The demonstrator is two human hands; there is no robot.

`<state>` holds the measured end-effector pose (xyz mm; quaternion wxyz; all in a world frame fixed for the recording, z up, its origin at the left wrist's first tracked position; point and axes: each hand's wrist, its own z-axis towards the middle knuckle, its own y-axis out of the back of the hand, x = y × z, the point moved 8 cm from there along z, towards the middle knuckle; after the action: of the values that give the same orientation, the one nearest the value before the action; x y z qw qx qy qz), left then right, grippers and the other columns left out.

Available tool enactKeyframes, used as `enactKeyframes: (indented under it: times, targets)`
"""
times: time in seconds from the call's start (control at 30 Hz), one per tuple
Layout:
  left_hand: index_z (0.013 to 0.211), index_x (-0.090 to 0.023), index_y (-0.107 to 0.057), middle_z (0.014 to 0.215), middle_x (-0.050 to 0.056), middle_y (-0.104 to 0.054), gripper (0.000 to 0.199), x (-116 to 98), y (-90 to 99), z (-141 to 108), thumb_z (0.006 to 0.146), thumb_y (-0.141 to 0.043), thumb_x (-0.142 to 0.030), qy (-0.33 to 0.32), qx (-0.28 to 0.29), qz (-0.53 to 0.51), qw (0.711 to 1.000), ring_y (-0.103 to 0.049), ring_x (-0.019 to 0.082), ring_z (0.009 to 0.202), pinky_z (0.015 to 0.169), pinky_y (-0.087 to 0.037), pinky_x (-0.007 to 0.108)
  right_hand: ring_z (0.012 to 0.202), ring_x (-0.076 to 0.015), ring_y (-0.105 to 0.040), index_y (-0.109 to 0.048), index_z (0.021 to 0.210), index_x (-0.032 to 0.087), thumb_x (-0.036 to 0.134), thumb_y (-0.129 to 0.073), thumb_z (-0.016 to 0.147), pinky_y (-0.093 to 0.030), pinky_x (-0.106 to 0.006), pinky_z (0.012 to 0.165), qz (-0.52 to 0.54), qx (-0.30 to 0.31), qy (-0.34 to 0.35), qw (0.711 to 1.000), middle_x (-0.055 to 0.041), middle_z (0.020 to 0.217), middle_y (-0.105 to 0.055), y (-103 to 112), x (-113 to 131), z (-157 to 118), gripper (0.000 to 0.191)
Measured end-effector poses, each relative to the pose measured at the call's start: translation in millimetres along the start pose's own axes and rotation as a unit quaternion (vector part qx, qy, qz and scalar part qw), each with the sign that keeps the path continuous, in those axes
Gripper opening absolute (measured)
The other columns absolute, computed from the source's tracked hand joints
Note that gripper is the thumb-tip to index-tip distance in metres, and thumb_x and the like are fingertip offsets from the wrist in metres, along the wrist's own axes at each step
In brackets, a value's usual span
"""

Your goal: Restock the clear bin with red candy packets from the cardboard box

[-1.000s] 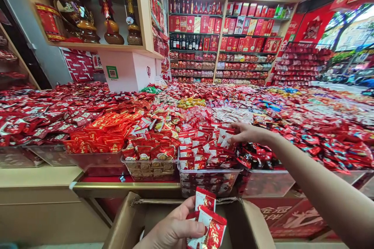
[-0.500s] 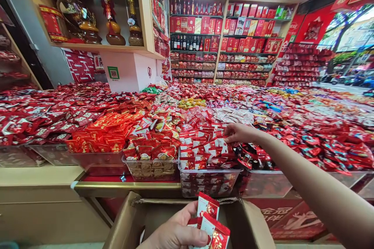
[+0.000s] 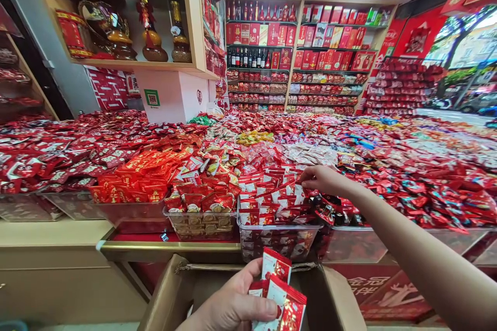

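Note:
My left hand [image 3: 243, 302] holds several small red-and-white packets [image 3: 285, 310] above an open cardboard box [image 3: 344, 297]. Its thumb presses on the front packet. Over the right rear part of a clear bin [image 3: 279, 227] filled with rows of similar red-and-white packets [image 3: 267, 196], my right hand [image 3: 326, 180] reaches in from the right. The fingers of that hand bend down at the packets' edge, beside some dark wrappers [image 3: 330, 209]. Whether a packet is between its fingertips is not clear.
More clear bins stand left and right, with orange-red packets [image 3: 142, 173], gold-and-red packets [image 3: 209, 201] and red wrappers [image 3: 435, 191]. A gold-edged counter [image 3: 171, 252] runs behind the box. A glass-shelved cabinet [image 3: 198, 15] overhangs at upper left; stocked shelves [image 3: 289, 51] stand at the back.
My left hand has risen very slightly with its packets. My right hand stays over the same bin, shifted only a little.

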<state>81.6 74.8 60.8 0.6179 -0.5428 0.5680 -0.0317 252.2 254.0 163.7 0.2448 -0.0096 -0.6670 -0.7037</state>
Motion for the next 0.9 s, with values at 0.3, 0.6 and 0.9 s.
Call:
enactKeyframes:
  times: [0.3, 0.6, 0.9]
  targets:
    - [0.108, -0.013, -0.045, 0.086, 0.010, -0.064, 0.060, 6, 14.5, -1, 0.053, -0.069, -0.010, -0.036, -0.024, 0.012, 0.999, -0.061, 0.017, 0.075, 0.071, -0.040, 0.026, 0.063, -0.0168, -0.056, -0.059, 0.071, 0.019, 0.028, -0.051, 0.067, -0.040, -0.026, 0.055, -0.002, 0.024, 0.003, 1.000, -0.0027, 0.068, -0.065, -4, 11, 8, 0.013]
    - [0.111, -0.018, -0.039, 0.088, 0.007, -0.062, 0.057, -39, -12.5, -11, 0.062, -0.066, -0.010, -0.144, -0.067, 0.042, 0.986, -0.059, 0.014, 0.070, 0.065, -0.046, 0.027, 0.063, -0.0141, -0.051, -0.056, 0.077, 0.018, 0.036, -0.048, 0.074, -0.040, -0.026, 0.055, 0.196, -0.094, 0.021, 0.976, -0.0025, 0.070, -0.058, 11, 57, -39, 0.019]
    - [0.114, -0.023, -0.033, 0.110, 0.006, -0.056, 0.051, -67, -13.4, -4, 0.071, -0.057, -0.009, -0.303, -0.169, 0.088, 0.934, -0.054, 0.015, 0.093, 0.083, -0.042, 0.029, 0.074, -0.0121, -0.053, -0.037, 0.106, 0.026, 0.029, -0.063, 0.068, -0.044, -0.022, 0.056, 0.588, 0.031, 0.021, 0.808, -0.0018, 0.089, -0.054, -77, 112, -109, 0.046]
